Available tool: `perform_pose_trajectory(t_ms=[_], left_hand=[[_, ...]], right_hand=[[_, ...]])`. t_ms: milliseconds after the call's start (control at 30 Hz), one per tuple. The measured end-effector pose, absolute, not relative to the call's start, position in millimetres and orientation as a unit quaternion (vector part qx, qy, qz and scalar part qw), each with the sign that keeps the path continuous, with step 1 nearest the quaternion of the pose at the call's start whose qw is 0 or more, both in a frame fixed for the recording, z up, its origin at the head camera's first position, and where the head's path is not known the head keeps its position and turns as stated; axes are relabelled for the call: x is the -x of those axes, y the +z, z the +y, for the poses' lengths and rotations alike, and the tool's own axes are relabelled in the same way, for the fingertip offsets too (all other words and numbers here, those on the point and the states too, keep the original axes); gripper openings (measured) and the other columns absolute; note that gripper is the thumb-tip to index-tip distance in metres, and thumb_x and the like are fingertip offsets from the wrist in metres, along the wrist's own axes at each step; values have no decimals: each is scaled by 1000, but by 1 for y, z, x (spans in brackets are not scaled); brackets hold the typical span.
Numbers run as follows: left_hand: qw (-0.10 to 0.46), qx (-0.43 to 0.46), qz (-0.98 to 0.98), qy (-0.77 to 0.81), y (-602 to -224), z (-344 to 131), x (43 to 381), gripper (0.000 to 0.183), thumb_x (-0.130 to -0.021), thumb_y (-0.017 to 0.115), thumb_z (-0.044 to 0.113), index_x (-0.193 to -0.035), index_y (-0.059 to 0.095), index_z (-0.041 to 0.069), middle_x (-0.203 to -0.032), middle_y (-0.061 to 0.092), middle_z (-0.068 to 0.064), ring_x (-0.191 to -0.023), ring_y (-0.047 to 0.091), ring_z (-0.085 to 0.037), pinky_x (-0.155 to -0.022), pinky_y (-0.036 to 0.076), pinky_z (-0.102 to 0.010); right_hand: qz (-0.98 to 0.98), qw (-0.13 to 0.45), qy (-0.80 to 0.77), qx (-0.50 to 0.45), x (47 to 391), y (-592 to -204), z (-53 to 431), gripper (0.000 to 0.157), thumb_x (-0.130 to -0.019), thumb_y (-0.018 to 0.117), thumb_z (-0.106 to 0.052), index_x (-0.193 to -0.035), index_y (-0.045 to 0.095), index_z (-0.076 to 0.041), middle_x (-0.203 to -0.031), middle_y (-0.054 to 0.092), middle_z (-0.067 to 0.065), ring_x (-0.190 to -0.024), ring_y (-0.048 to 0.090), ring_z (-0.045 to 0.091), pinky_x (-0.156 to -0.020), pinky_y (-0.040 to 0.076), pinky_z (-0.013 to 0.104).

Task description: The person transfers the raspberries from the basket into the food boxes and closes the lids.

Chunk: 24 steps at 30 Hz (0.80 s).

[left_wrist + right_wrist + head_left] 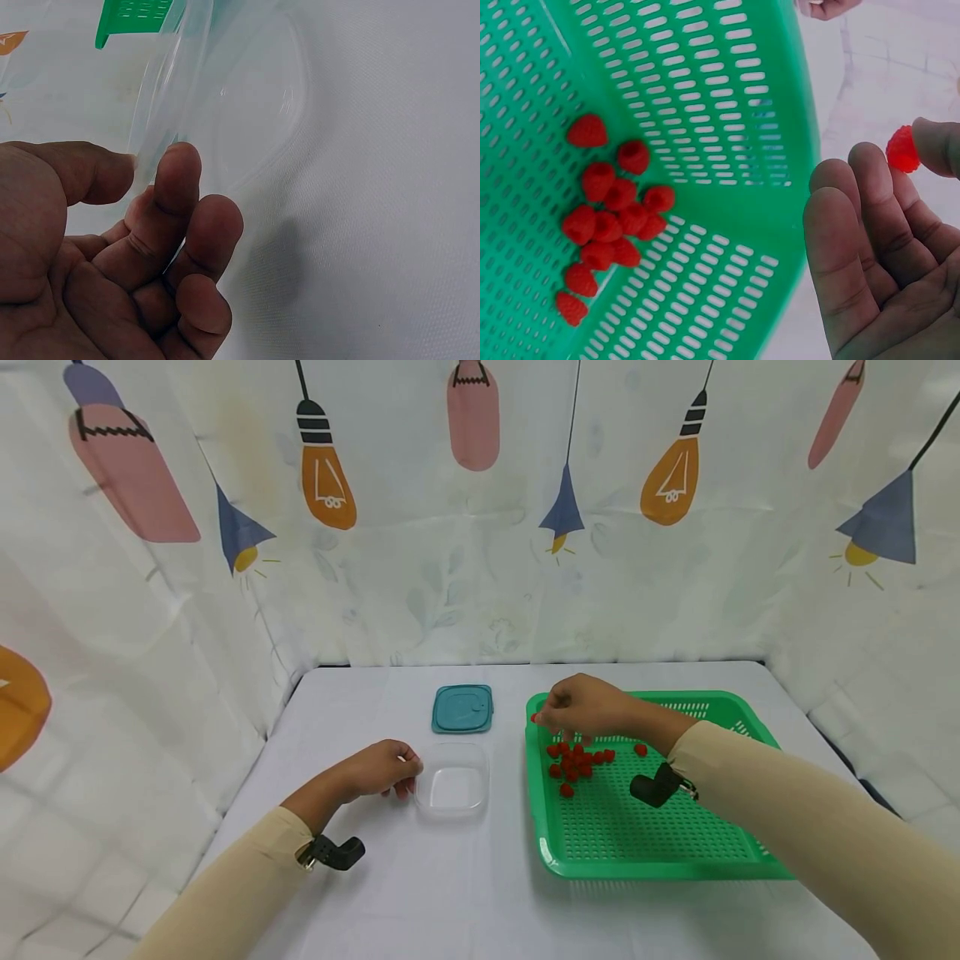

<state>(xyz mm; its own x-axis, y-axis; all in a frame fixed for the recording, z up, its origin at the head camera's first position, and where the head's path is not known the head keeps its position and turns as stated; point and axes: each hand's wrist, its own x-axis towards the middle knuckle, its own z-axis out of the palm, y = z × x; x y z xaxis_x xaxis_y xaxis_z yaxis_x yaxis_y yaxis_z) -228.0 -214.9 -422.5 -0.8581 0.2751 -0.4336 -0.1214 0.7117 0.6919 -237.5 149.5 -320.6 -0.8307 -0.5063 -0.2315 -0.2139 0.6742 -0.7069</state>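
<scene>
A red raspberry [902, 150] is pinched at the fingertips of my right hand [588, 706], held above the far left corner of a green basket [667, 867]. Several more raspberries [620, 193] lie clustered on the basket's floor near its left side, one of them apart to the right in the head view. On the white table, left of the basket, stands a clear square plastic container [451, 783] with nothing visible inside. My left hand [378, 768] pinches its left rim between thumb and fingers, the remaining fingers loosely bent, as the left wrist view shows.
A teal square lid [462, 708] lies flat on the table behind the clear container. Behind and beside the table [360, 893] hangs a pale curtain [420, 568] printed with lamps and bulbs. The basket has raised, slotted walls.
</scene>
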Motion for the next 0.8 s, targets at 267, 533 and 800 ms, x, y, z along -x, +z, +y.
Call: perform_pose_trajectory(t_ms=[267,533,800], left_hand=[[265,-49,886,377,-422,-215,227,19,-104,59,21,-107,65,4,-83,69,-8,-77,62,-22,-67,49,-34],[262,-44,890,371,-421,-214,227,19,-104,58,21,-107,66,4,-82,69,-8,-77,62,-22,-67,49,-34],[266,-40,884,382,-420,-214,226,18,-104,59,20,-107,65,3,-83,68,-8,-77,62,-23,-67,48,-34]], right_hand=[[882,218,-363,205,239,-319,133,22,-101,64,-27,-95,70,-7,-89,71,9,-80,69,30,-65,58,43],[882,225,-358,207,237,-315,116,20,-99,67,-31,-97,71,-11,-93,72,7,-81,68,27,-65,57,41],[881,226,-351,220,238,-317,100,19,-99,67,-31,-97,72,-14,-95,73,3,-82,69,22,-65,57,39]])
